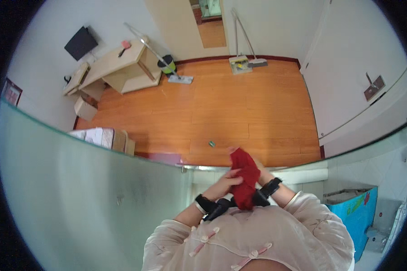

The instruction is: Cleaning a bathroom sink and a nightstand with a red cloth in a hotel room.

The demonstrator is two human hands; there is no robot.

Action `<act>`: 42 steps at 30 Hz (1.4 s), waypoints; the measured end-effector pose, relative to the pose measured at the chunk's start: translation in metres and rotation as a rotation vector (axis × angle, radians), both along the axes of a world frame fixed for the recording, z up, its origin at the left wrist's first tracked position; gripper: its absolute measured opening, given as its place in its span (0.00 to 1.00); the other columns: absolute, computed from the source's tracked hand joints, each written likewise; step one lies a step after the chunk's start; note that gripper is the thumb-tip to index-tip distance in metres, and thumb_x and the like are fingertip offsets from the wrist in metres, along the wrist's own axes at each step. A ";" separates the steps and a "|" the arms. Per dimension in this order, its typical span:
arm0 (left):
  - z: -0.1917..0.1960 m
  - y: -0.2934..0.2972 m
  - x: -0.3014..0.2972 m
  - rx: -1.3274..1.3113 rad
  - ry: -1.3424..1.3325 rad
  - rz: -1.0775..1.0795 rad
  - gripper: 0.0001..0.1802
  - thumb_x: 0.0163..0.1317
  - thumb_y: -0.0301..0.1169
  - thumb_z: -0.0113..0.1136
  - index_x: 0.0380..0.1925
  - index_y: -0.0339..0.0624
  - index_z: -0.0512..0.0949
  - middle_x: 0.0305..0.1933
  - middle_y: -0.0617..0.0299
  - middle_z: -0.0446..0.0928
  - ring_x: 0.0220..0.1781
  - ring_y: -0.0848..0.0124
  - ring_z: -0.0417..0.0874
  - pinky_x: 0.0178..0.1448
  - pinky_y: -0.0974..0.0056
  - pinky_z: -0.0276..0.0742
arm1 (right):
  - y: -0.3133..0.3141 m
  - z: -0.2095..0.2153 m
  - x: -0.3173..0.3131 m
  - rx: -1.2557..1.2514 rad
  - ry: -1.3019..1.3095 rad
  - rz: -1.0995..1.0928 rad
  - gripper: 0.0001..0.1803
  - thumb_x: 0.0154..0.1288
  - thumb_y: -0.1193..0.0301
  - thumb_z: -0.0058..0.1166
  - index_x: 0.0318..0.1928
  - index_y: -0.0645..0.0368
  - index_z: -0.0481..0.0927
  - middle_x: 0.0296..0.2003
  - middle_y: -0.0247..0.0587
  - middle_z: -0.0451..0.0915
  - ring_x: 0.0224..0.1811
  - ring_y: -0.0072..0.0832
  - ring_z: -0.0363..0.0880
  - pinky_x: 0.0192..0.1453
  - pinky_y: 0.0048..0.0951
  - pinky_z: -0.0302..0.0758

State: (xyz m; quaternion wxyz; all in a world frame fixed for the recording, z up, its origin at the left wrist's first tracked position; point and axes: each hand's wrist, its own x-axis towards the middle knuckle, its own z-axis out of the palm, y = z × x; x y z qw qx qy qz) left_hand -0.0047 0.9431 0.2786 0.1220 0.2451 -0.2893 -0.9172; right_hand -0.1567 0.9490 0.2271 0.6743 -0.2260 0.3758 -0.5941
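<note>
A red cloth (244, 174) hangs bunched in front of my chest, its upper end pointing toward the wooden floor. My left hand (229, 181) grips it from the left side, the fingers curled against the fabric. On the other side, my right hand (260, 170) is partly hidden behind the cloth and holds it too. Each wrist wears a black strap with a dark device. Beyond the cloth, a small green item (212, 143) lies on the floor, too small to name.
Frosted glass (99, 194) stands at my left, beside a doorway threshold (203, 168). A flat mop (181, 79), a bucket (168, 66), a desk (115, 61) and a dustpan (240, 65) with a broom stand farther off. At right are a white door (348, 63) and a blue container (355, 217).
</note>
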 end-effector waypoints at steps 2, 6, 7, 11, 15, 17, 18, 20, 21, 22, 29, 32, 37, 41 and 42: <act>-0.006 -0.025 -0.025 -0.137 0.056 -0.122 0.23 0.55 0.30 0.56 0.51 0.35 0.69 0.49 0.59 0.74 0.51 0.68 0.74 0.59 0.63 0.65 | -0.018 0.013 0.004 -0.027 -0.468 0.357 0.31 0.68 0.48 0.26 0.55 0.60 0.66 0.47 0.40 0.73 0.50 0.27 0.71 0.54 0.28 0.67; -0.021 -0.080 -0.025 -0.009 0.162 -0.025 0.24 0.52 0.35 0.60 0.49 0.36 0.71 0.47 0.60 0.75 0.50 0.69 0.75 0.57 0.63 0.67 | -0.059 0.030 -0.008 0.003 -0.367 0.285 0.38 0.64 0.41 0.22 0.55 0.60 0.66 0.48 0.42 0.73 0.51 0.30 0.71 0.56 0.29 0.67; -0.022 -0.096 -0.028 -0.006 0.180 -0.038 0.22 0.54 0.36 0.59 0.48 0.37 0.71 0.47 0.61 0.75 0.50 0.70 0.75 0.57 0.63 0.67 | -0.068 0.033 -0.012 0.103 -0.377 0.252 0.39 0.62 0.39 0.23 0.54 0.60 0.67 0.47 0.41 0.74 0.50 0.30 0.72 0.56 0.29 0.67; -0.026 -0.180 -0.046 -0.078 0.003 0.212 0.14 0.62 0.33 0.50 0.45 0.39 0.73 0.42 0.65 0.76 0.42 0.76 0.77 0.51 0.68 0.71 | -0.113 0.035 -0.045 0.157 -0.369 -0.016 0.40 0.59 0.36 0.27 0.54 0.58 0.67 0.49 0.39 0.73 0.53 0.31 0.69 0.59 0.34 0.64; -0.042 -0.285 -0.041 -0.341 -0.084 0.312 0.14 0.61 0.33 0.53 0.45 0.40 0.73 0.43 0.62 0.77 0.40 0.74 0.78 0.45 0.68 0.74 | -0.180 0.024 -0.079 0.091 -0.018 -0.002 0.30 0.67 0.51 0.33 0.61 0.61 0.58 0.60 0.41 0.62 0.61 0.31 0.61 0.66 0.35 0.56; -0.057 -0.341 -0.035 -0.826 -0.248 0.229 0.14 0.59 0.32 0.54 0.44 0.41 0.73 0.40 0.60 0.77 0.39 0.70 0.78 0.44 0.66 0.74 | -0.226 0.020 -0.090 0.071 0.049 0.125 0.26 0.68 0.58 0.36 0.58 0.64 0.61 0.57 0.45 0.66 0.59 0.33 0.64 0.64 0.35 0.60; -0.063 -0.379 -0.034 -1.284 -0.360 0.082 0.14 0.57 0.31 0.56 0.44 0.43 0.73 0.37 0.58 0.77 0.37 0.65 0.79 0.43 0.65 0.74 | -0.257 0.021 -0.091 0.107 0.054 0.109 0.27 0.67 0.56 0.36 0.56 0.65 0.63 0.55 0.45 0.68 0.57 0.35 0.67 0.62 0.36 0.63; -0.075 -0.441 -0.025 -1.362 -0.494 0.086 0.14 0.56 0.30 0.57 0.43 0.43 0.73 0.37 0.57 0.77 0.38 0.64 0.78 0.46 0.64 0.73 | -0.322 0.025 -0.084 0.174 -0.099 0.017 0.30 0.66 0.51 0.36 0.55 0.66 0.64 0.54 0.47 0.69 0.56 0.36 0.68 0.60 0.37 0.64; -0.083 -0.449 -0.017 -1.427 -0.660 -0.014 0.14 0.54 0.29 0.58 0.42 0.43 0.73 0.37 0.57 0.76 0.39 0.63 0.77 0.48 0.63 0.72 | -0.342 0.030 -0.078 0.128 -0.122 0.088 0.30 0.66 0.51 0.36 0.55 0.66 0.64 0.54 0.47 0.69 0.56 0.36 0.68 0.60 0.37 0.64; -0.088 -0.462 -0.014 -1.394 -0.679 0.027 0.14 0.54 0.29 0.58 0.42 0.43 0.73 0.37 0.57 0.76 0.39 0.63 0.77 0.48 0.63 0.72 | -0.371 0.036 -0.075 0.110 -0.192 0.136 0.31 0.65 0.49 0.36 0.56 0.64 0.63 0.54 0.46 0.69 0.56 0.36 0.68 0.60 0.38 0.64; -0.067 -0.538 0.015 0.136 0.141 0.478 0.24 0.60 0.35 0.50 0.57 0.42 0.62 0.58 0.60 0.67 0.58 0.68 0.69 0.61 0.61 0.63 | -0.525 0.060 -0.006 0.104 -0.212 0.623 0.44 0.57 0.36 0.33 0.59 0.61 0.61 0.56 0.43 0.67 0.55 0.35 0.68 0.61 0.39 0.62; -0.045 -0.552 0.025 -0.395 0.179 0.828 0.24 0.62 0.37 0.47 0.57 0.39 0.62 0.56 0.59 0.69 0.57 0.68 0.69 0.63 0.62 0.61 | -0.586 0.044 0.038 0.223 -0.327 0.937 0.44 0.57 0.35 0.29 0.56 0.61 0.65 0.53 0.41 0.70 0.55 0.33 0.69 0.61 0.38 0.61; -0.036 -0.595 0.050 -0.407 -0.114 0.816 0.20 0.63 0.31 0.44 0.56 0.40 0.64 0.56 0.60 0.69 0.57 0.69 0.69 0.65 0.62 0.59 | -0.662 0.015 0.083 0.535 -0.085 1.236 0.41 0.60 0.37 0.25 0.49 0.60 0.73 0.49 0.39 0.75 0.52 0.31 0.71 0.59 0.37 0.63; -0.030 -0.645 0.044 -0.392 -0.035 1.259 0.23 0.56 0.22 0.53 0.54 0.35 0.65 0.51 0.52 0.72 0.52 0.62 0.74 0.57 0.59 0.69 | -0.734 0.000 0.092 0.442 -0.101 1.421 0.36 0.62 0.40 0.29 0.49 0.60 0.74 0.47 0.38 0.76 0.50 0.30 0.72 0.57 0.35 0.64; -0.021 -0.665 0.045 -0.414 -0.047 1.284 0.23 0.56 0.22 0.53 0.54 0.35 0.65 0.51 0.52 0.72 0.52 0.62 0.74 0.57 0.59 0.69 | -0.754 0.000 0.093 0.450 -0.073 1.432 0.36 0.62 0.40 0.29 0.49 0.60 0.74 0.47 0.38 0.76 0.50 0.30 0.72 0.57 0.35 0.64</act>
